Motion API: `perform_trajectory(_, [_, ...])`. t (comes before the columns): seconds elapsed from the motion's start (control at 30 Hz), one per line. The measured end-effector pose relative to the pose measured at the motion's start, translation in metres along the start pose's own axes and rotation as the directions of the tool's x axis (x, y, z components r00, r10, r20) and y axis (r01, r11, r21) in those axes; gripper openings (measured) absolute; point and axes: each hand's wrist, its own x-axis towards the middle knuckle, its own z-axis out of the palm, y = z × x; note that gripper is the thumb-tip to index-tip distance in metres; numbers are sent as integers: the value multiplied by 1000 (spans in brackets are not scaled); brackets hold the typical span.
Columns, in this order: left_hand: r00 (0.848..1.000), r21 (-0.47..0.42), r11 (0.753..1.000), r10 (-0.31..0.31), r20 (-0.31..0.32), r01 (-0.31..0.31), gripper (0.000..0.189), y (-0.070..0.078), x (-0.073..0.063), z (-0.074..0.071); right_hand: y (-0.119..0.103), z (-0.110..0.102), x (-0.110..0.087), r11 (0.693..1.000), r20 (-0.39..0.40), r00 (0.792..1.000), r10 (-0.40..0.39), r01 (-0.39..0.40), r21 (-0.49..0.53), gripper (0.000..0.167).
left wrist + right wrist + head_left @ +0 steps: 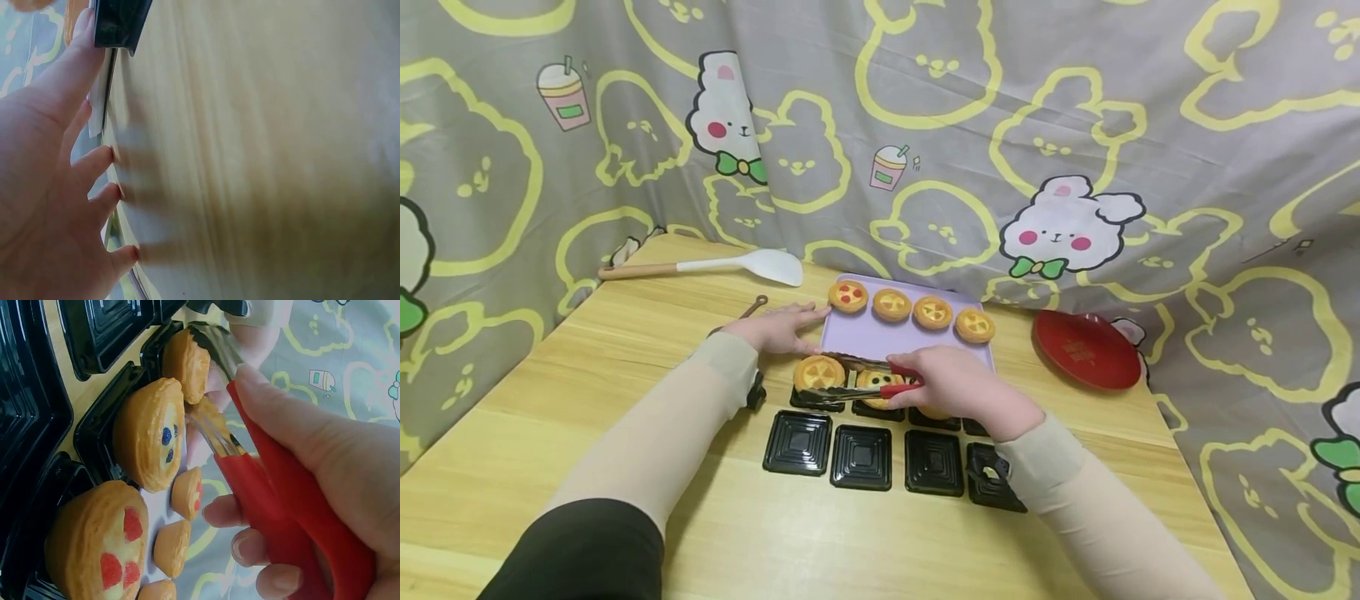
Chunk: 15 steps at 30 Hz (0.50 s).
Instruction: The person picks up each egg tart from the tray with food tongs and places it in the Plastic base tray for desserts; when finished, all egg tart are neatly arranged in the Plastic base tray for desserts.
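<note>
My right hand (pixel 958 385) grips red-handled tongs (pixel 275 494). Their metal arms are spread, one on each side of an egg tart (pixel 818 372) that sits in a black plastic tray at the left end of the near row. Beside it are a tart with blueberries (pixel 150 437) and one with red fruit pieces (pixel 103 550), also in black trays. My left hand (pixel 781 327) rests with fingers spread just left of the tarts. In the left wrist view its thumb lies right at the edge of a black tray (pixel 119 25), with other fingertips at the tabletop.
Behind the row, a lilac tray (pixel 880 337) carries several tarts along its far edge. Nearer me lie several black trays (pixel 861 457). A white spatula (pixel 767 267) lies at back left, a brown-handled utensil (pixel 754 306) behind my left hand, a red plate (pixel 1090 350) at right.
</note>
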Motion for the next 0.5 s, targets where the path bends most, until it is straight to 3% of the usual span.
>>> perform_trajectory(0.27, [1000, 22, 1000, 7, -11, -6, 84, -1, 1, 2, 8, -15, -3, 975, -50, 992, 119, -107, 194, 77])
perform_trajectory(0.4, [1000, 36, 999, 6, -14, -6, 85, -1, 1, 2, 24, -23, -4, 963, -136, 976, 170, -135, 233, 75])
perform_trajectory(0.5, [1000, 36, 999, 6, -12, -6, 89, -1, 1, 2, 40, -29, -11, 955, -172, 954, 246, -209, 212, 74])
